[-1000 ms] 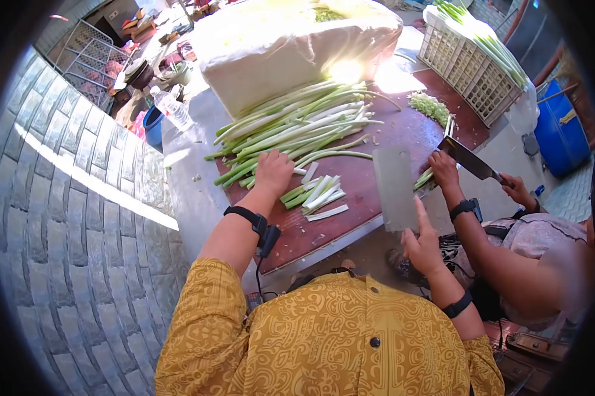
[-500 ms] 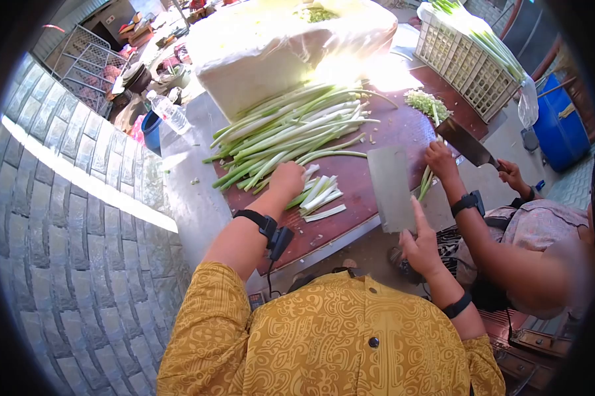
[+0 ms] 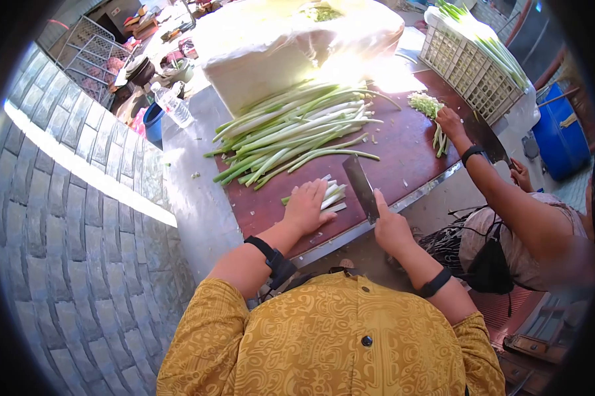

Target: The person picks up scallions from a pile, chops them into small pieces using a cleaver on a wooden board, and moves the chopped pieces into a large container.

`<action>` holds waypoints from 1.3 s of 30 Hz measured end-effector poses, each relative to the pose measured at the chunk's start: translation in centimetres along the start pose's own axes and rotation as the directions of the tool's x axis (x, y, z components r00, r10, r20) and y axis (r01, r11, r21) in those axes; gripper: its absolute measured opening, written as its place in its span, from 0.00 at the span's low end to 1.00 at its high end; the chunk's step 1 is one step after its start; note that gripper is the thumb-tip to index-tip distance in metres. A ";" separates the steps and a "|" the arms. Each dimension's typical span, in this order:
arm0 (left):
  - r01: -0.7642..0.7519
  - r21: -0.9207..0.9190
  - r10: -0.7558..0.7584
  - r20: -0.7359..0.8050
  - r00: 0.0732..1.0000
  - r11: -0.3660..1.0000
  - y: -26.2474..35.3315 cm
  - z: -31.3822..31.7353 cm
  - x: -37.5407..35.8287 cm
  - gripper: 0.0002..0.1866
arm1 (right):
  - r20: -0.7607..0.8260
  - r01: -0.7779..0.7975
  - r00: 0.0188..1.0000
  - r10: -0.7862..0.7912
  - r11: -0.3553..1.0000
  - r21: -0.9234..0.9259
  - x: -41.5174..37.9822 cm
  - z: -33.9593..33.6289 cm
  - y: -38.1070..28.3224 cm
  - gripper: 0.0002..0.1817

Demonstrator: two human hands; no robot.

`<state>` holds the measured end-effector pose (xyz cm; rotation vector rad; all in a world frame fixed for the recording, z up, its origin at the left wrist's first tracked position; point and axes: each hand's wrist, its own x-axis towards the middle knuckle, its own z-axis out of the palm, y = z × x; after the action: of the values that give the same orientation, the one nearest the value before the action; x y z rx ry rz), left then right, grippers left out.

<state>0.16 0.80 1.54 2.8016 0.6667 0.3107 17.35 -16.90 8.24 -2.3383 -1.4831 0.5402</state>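
Note:
My left hand [image 3: 305, 207] lies flat with fingers stretched out over a small bunch of cut green onion pieces [image 3: 335, 195] near the front of the red-brown board [image 3: 264, 211]. Part of that bunch is hidden under the palm. In my right hand [image 3: 392, 231] is the handle of a cleaver [image 3: 361, 189], with the index finger along its back. The blade stands on edge just right of the cut pieces. Behind both hands a large pile of long green onions [image 3: 291, 135] rests on the board.
On the right, a co-worker's hand [image 3: 451, 123] holds green onions beside a chopped heap [image 3: 424, 103], with another cleaver [image 3: 486, 135] close by. A plastic-covered white box [image 3: 258, 82] and a crate of green onions [image 3: 469, 69] stand behind. A water bottle [image 3: 173, 109] stands at left.
My left hand has shifted down and right and flattened over the cut pieces. My cleaver has moved left and turned from broadside to edge-on. The co-worker's hands have moved as well.

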 end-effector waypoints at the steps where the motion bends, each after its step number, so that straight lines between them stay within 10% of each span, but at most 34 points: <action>1: 0.014 0.017 -0.014 -0.025 1.000 1.000 0.4 0.0 -0.2 0.47 | 0.003 0.006 1.000 -0.006 1.000 -0.020 0.4 0.4 0.1 0.40; 26: 0.065 0.049 -0.042 -0.368 0.929 0.997 -2.0 1.8 -4.5 0.17 | 0.105 0.209 0.973 -0.206 0.978 -0.017 1.5 3.4 -4.6 0.41; 39: 0.097 -0.225 -0.192 -0.452 0.871 0.970 -1.5 1.4 -4.1 0.16 | 0.121 0.216 0.970 -0.210 0.975 -0.047 1.0 -2.1 -7.6 0.39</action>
<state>-3.72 -0.05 -0.89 2.4762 0.8867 0.9938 12.74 -13.01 13.38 -2.1863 -1.8004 0.5888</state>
